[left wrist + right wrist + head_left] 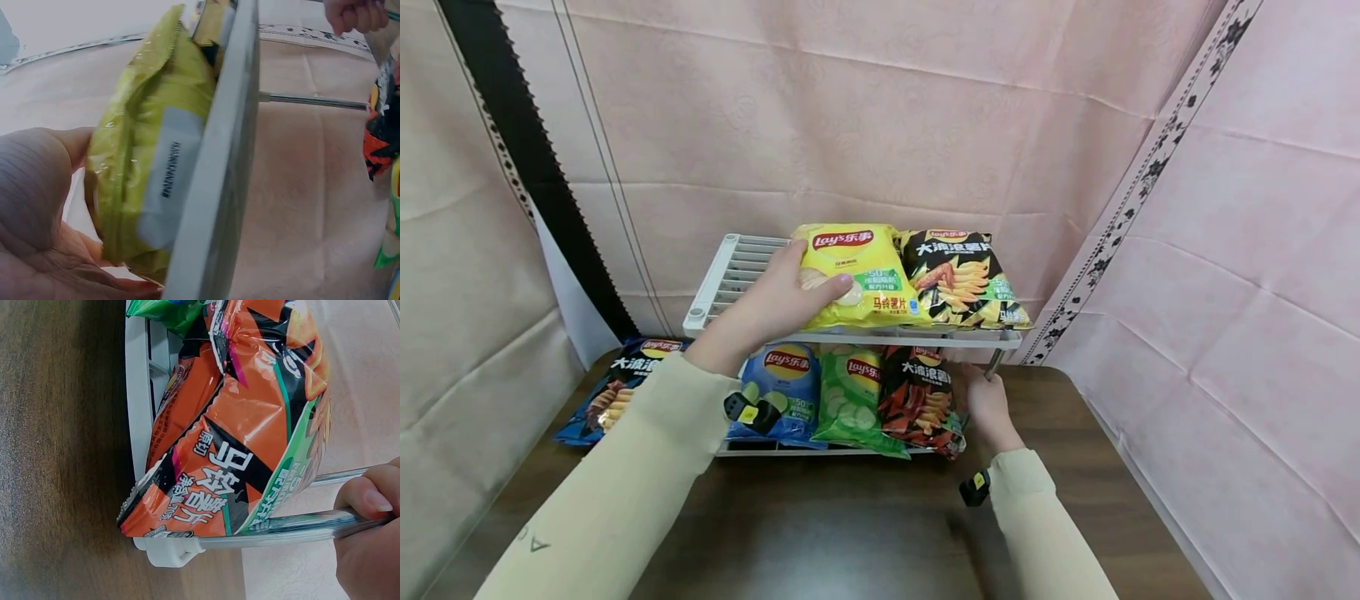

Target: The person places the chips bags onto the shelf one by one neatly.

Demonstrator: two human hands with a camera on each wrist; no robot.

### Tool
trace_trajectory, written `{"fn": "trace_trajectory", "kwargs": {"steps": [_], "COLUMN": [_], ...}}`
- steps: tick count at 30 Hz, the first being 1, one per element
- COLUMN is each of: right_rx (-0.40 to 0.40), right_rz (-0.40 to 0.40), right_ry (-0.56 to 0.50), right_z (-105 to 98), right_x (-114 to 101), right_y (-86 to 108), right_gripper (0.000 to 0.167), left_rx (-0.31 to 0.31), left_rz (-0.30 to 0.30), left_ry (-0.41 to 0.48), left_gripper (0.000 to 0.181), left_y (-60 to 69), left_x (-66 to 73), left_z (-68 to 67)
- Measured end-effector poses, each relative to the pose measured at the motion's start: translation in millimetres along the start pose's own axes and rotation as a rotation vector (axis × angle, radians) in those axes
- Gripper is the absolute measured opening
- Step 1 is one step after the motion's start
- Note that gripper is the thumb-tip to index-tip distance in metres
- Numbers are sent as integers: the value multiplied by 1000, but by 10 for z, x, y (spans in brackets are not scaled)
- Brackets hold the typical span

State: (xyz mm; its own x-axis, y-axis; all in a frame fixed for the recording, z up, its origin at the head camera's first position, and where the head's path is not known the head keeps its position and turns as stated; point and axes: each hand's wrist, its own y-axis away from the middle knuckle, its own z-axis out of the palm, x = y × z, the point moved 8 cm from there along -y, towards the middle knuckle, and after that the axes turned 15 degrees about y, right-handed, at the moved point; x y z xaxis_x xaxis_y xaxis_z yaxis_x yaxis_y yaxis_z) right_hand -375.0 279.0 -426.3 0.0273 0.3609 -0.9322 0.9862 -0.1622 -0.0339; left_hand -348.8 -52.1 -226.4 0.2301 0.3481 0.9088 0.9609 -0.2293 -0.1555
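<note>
On the top shelf of a white two-tier rack (709, 283), my left hand (786, 292) grips a yellow bag of potato chips (880, 283) by its left side, thumb across the front. The left wrist view shows the side of this yellow bag (156, 144) beside the white shelf edge (215, 169). A black chip bag (951, 283) stands right of it, touching. Low at the rack's right side, my right hand (988, 408) holds the metal post (281, 530), fingers curled round it. Just beside that post leans a red-and-black chip bag (250, 412) on the lower shelf.
The lower shelf also carries a blue chip bag (786, 387) and a green one (850, 396). Left of the rack, a dark blue chip bag (617, 392) lies on the brown wooden table (820, 525), partly behind my left arm. Pink cloth (850, 125) hangs behind and at the sides.
</note>
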Motion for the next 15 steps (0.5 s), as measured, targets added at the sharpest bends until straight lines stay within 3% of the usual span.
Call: {"fn": "trace_trajectory", "kwargs": {"steps": [8, 15], "right_rx": [-53, -15], "right_rz": [1, 5], "right_ry": [13, 72], "right_z": [33, 4], "right_x": [-17, 3], "right_y": [-6, 10], "right_gripper": [53, 53], "left_rx": [-48, -48], "left_rz": [5, 50], "left_ry": [-1, -53], "left_gripper": [96, 93], "left_y": [-60, -13], "left_x": [-122, -136], "left_z": [-2, -61]}}
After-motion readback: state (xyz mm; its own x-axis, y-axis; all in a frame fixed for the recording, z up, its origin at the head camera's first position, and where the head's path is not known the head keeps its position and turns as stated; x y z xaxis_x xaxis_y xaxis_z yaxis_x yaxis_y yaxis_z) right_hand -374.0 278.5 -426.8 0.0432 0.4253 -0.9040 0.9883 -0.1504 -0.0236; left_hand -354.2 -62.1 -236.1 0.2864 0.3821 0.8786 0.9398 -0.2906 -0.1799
